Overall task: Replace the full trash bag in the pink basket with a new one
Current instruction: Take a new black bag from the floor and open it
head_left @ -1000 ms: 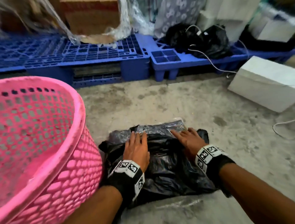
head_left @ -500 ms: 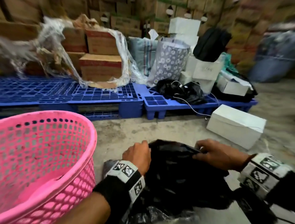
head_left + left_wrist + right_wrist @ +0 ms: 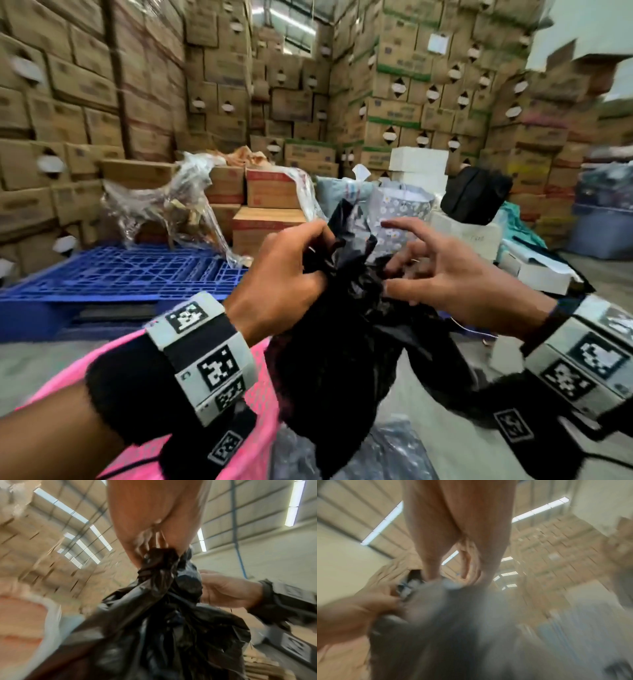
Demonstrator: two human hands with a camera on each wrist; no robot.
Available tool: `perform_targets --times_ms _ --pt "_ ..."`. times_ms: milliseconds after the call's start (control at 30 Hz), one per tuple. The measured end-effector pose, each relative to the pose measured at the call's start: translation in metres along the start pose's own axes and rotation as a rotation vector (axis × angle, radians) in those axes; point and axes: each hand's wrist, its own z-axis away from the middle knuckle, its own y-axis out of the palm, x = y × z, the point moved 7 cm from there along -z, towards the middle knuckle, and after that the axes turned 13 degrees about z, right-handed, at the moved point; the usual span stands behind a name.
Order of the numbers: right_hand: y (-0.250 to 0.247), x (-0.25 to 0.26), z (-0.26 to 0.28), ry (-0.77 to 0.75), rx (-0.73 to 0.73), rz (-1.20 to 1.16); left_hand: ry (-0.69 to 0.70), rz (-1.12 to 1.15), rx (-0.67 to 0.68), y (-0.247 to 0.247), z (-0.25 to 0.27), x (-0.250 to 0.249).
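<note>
A: Head view: where's the black trash bag (image 3: 329, 359)?
B: Held up beside the pink basket (image 3: 260, 404), left hand (image 3: 284, 274) bunching its neck.
A: And the right hand (image 3: 445, 270)?
B: At the bag's top, fingers (image 3: 407, 224) spread; actual grip unclear.

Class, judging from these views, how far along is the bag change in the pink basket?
Done, apparently: no bag lines the part of the basket in view. In hand: the left hand grips the black bag's bunched top, held beside the basket; the right hand works at it, fingers spread. Left: open the bag and line the basket.
</note>
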Motion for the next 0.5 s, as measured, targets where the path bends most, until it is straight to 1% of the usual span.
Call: perform_targets --times_ms 33,67,100,133,167,200,233,267,300,333,367,400,433,500 --pt "0.009 0.007 -0.008 -0.018 0.082 0.033 0.047 -0.004 0.006 -0.010 0.004 -0.013" --pt "0.024 0.022 -0.016 -0.077 0.161 0.087 0.065 -0.008 0.023 -0.021 0.010 -0.023" --pt "0.035 0.032 -0.021 -0.138 0.182 0.148 0.057 -0.002 0.054 -0.026 0.017 -0.029" --pt "0.042 0.044 -0.028 -0.208 0.128 0.194 0.030 0.017 0.074 -0.033 0.024 -0.033" --pt "0.048 0.060 -0.035 -0.281 0.037 0.185 -0.008 0.051 0.069 -0.045 0.034 -0.035" --pt "0.049 0.075 -0.039 -0.353 -0.092 0.175 -0.057 0.104 0.037 -0.060 0.042 -0.033" --pt "0.053 0.095 -0.042 -0.466 -0.197 0.150 -0.092 0.155 -0.038 -0.082 0.050 -0.033" --pt "0.058 0.109 -0.043 -0.574 -0.255 0.162 -0.099 0.200 -0.140 -0.105 0.054 -0.034" --pt "0.068 0.124 -0.044 -0.670 -0.271 0.219 -0.089 0.227 -0.262 -0.130 0.058 -0.034" --pt "0.082 0.138 -0.045 -0.731 -0.276 0.325 -0.088 0.230 -0.381 -0.157 0.060 -0.032" --pt "0.098 0.145 -0.047 -0.778 -0.262 0.447 -0.116 0.217 -0.472 -0.178 0.060 -0.023" --pt "0.116 0.154 -0.048 -0.831 -0.237 0.561 -0.184 0.188 -0.514 -0.197 0.059 -0.010" --pt "0.133 0.159 -0.048 -0.891 -0.227 0.658 -0.301 0.174 -0.498 -0.206 0.058 0.009" --pt "0.170 0.165 -0.045 -0.986 -0.176 0.773 -0.592 0.200 -0.384 -0.209 0.061 0.048"
